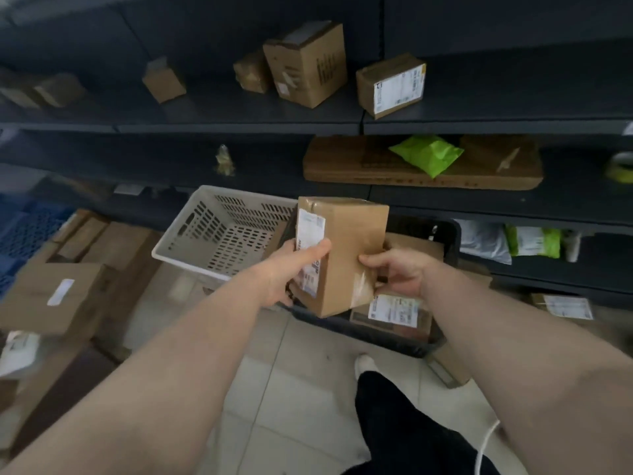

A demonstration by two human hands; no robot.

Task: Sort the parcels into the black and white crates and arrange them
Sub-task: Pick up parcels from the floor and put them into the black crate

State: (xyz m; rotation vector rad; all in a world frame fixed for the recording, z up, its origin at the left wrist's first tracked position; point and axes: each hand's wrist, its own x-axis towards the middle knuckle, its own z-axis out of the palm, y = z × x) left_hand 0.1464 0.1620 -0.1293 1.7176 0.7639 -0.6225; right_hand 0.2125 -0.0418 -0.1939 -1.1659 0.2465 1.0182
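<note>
Above the black crate [373, 332], from my head cam, I see a brown cardboard parcel [346, 255] held up in both hands, standing on end and tilted a bit, w/ a white shipping label on its left face. Left hand [291, 269] is wrapped on the label side, thumb across the label, fingers hidden behind the box, so clamped on the parcel. Right hand [397, 272] pinches the lower right edge, thumb on the front face, also closed on the parcel.

Black crate sits on the floor just under the hands; inside it I can make out at least one more labelled box [394, 310] lying flat, and another brown box behind the right hand. White crate [219, 228] is to its left, touching or nearly so, can't tell which, tilted w/ its slotted wall facing me; what I can see of its inside shows only the bare slotted bottom.

Dark shelving [239, 126] runs across the back. Top shelf has several brown boxes, incl. a big one [305, 63] and a labelled one [390, 85]. Middle shelf has a long flat carton [346, 162] w/ a green mailer bag [428, 154] on top. Lower right shelf holds grey and green bags [532, 241].

Left side of floor: stacked cartons [58, 296], blurred. Pale tile floor [291, 389] below, my dark trouser leg [404, 430] at bottom.
</note>
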